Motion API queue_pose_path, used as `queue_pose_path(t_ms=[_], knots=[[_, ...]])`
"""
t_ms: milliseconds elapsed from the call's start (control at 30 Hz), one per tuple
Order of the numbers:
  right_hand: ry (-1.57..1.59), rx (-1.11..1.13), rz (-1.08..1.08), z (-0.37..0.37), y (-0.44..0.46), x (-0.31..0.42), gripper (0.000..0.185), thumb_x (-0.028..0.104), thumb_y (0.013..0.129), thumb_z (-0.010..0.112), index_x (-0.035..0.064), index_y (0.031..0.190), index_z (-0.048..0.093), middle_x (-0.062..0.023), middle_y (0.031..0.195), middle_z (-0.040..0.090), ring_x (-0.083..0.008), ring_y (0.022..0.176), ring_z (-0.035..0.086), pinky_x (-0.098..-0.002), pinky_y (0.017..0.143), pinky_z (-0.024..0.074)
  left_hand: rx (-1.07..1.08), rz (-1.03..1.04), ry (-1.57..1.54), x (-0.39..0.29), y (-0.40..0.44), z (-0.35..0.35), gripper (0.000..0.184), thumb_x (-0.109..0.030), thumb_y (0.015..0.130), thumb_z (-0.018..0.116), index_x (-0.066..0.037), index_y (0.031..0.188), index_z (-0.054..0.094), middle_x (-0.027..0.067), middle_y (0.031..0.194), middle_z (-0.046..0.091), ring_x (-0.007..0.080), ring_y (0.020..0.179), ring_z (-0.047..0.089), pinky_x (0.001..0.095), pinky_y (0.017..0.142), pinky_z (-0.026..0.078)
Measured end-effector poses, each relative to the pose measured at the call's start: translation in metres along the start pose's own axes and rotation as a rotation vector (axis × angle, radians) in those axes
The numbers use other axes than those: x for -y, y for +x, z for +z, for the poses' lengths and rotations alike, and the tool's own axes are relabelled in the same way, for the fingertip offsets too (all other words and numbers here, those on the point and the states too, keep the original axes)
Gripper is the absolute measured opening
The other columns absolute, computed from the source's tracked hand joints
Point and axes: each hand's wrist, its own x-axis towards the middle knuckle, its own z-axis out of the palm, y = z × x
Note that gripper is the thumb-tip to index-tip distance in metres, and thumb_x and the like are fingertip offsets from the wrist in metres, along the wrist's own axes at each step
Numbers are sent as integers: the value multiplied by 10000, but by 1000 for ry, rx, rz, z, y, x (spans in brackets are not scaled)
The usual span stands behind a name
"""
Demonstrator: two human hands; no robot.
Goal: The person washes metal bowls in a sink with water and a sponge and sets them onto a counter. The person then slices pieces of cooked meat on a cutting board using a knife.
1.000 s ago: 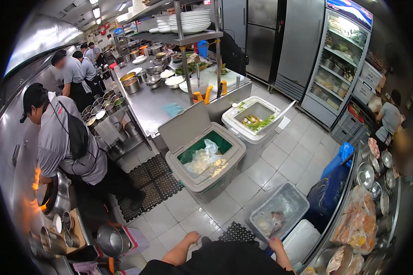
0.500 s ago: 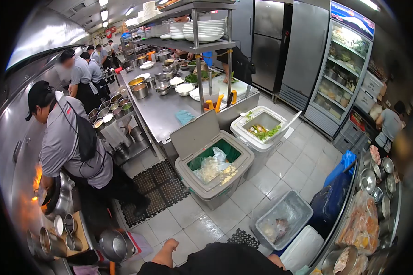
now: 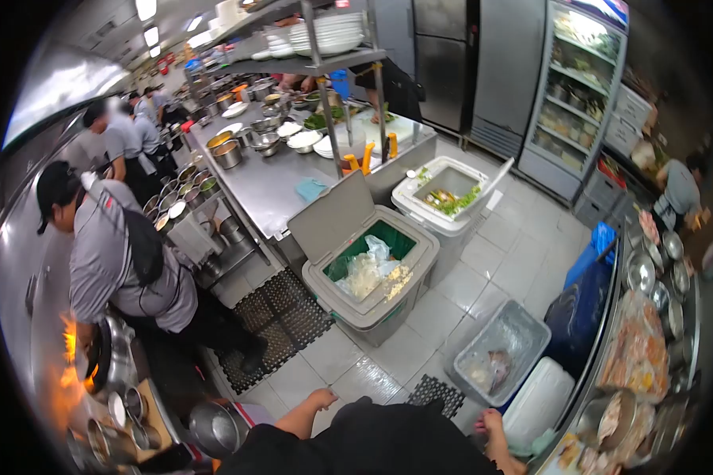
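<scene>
Evidently, the right hand (image 3: 491, 422) has loosely curled fingers with nothing visible in them; the left hand (image 3: 322, 398) is partly curled, and whether it holds anything cannot be determined. Just ahead of the right fingers, apart from them, sits the plastic tub (image 3: 521, 321), its bottom partly covered. Judged by eye: stiff, fairly light, likely slippery if wet; opposite rims offer the soundest hold. Right of those fingers lies a white lid (image 3: 540, 402). The left forearm slants inward; the right points nearly straight ahead.
</scene>
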Motion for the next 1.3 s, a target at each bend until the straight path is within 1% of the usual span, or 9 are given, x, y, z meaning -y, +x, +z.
queue_pose_path(t_ms=[167,200,233,367,533,733,1033,1167,1300], knots=[[177,-172,105,21,-39,-173,217,255,966,542,71,1082,542,-139,659,601,-307,474,611,-464,403,505,116,89,186,26,74,-81,412,-380,969,536,-36,1170,637,166,866,725,266,651,710,408,565,571],[206,-200,125,45,-73,-203,212,223,941,530,39,1044,561,-147,650,603,-295,469,610,-448,401,500,333,703,354,34,84,-112,386,-373,968,548,-41,1148,628,150,896,719,258,666,706,401,559,567],[232,-232,148,68,-112,-223,213,190,917,518,7,1006,580,-156,640,605,-283,465,610,-432,398,494,191,47,52,42,105,-109,364,-373,979,546,-58,1146,618,121,883,698,242,688,707,400,550,563],[316,-307,394,160,-229,-230,353,265,876,658,-40,1055,661,-152,859,695,-275,706,684,-462,571,547,75,11,-87,41,85,-122,330,-360,973,576,-63,1114,613,123,892,683,233,676,705,381,549,566],[73,-350,126,249,-224,-366,287,209,826,682,55,1068,705,-136,942,712,-339,768,706,-471,598,574,281,9,394,29,74,-109,394,-352,969,577,-33,1201,577,158,991,691,290,750,723,442,590,576],[377,-408,421,246,-268,-273,274,274,892,679,62,1065,686,-117,904,698,-244,821,685,-440,646,555,443,155,356,-17,114,-67,366,-352,956,607,-60,1173,575,119,931,676,249,682,699,389,559,562],[506,-467,381,221,-272,-218,479,405,965,589,91,1317,511,-140,1072,666,-281,890,698,-439,610,592,384,211,265,-87,137,-60,307,-326,952,592,-75,1126,568,118,920,673,238,655,692,381,524,541],[159,-490,98,283,-213,-299,732,627,950,500,76,1429,454,-240,1268,627,-351,1043,679,-444,868,569,404,196,541,-93,136,-49,325,-321,942,600,-73,1147,557,129,931,671,269,679,701,432,551,567],[319,-324,160,225,-345,-189,800,689,949,427,77,1464,441,-249,1245,645,-361,1138,638,-406,1023,475,506,253,571,-104,127,-24,352,-323,940,611,-67,1172,548,151,968,677,275,678,696,440,536,559]])
